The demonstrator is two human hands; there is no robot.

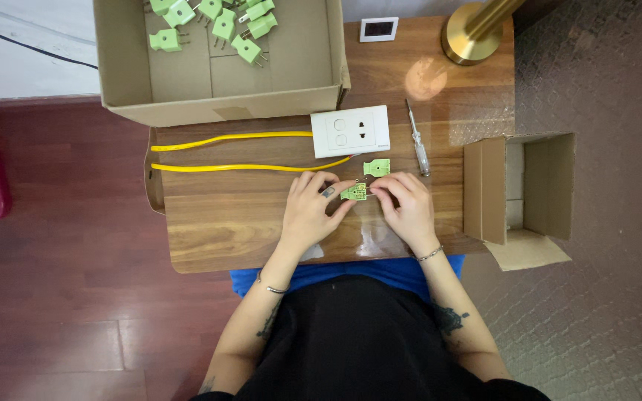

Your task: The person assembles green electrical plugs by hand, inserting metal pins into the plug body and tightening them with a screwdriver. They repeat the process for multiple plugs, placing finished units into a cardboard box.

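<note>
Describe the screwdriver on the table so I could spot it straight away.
Start at the wooden table and find the white socket plate near its far edge. Just right of that plate lies the screwdriver, beyond the right hand. It is the only thin, straight tool there, with a clear handle and a metal shaft, unlike the green plug parts beside it.

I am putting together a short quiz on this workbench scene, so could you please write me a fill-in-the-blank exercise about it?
1. Both the left hand and the right hand hold an opened plug half coloured ____.
2. The two cables running to the white socket plate are ____.
3. The spare plugs lie inside a ____ box.
4. The screwdriver lies to the ____ of the socket plate.

Missing words: green; yellow; cardboard; right
</note>
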